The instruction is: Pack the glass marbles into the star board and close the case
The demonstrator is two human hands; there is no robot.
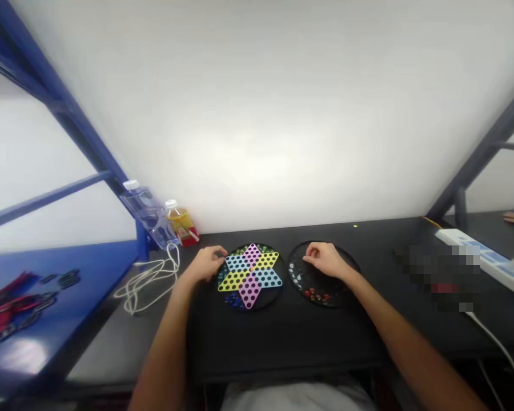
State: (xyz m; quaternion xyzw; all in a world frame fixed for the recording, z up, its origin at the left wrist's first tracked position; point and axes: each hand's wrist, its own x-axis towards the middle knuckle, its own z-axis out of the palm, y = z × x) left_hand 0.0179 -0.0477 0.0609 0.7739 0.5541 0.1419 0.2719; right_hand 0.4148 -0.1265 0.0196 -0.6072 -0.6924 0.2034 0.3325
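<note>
Two hands down, both loosely curled: left hand (208,264) on edge of star checkers board (251,276), right hand (323,260) over black tray (328,290) of marbles (312,294), can't tell if pinching any.

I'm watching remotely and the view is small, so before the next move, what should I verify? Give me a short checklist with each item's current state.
1. Left hand free of marbles, at the edge of the Chinese checkers board: cannot tell.
2. Right hand free of marbles, over the round black tray: cannot tell.
3. White marbles and red marbles lying in separate groups in the tray: ok.
4. Board lying flat on the desk: ok.
5. White cable lying apart from the board: ok.
</note>
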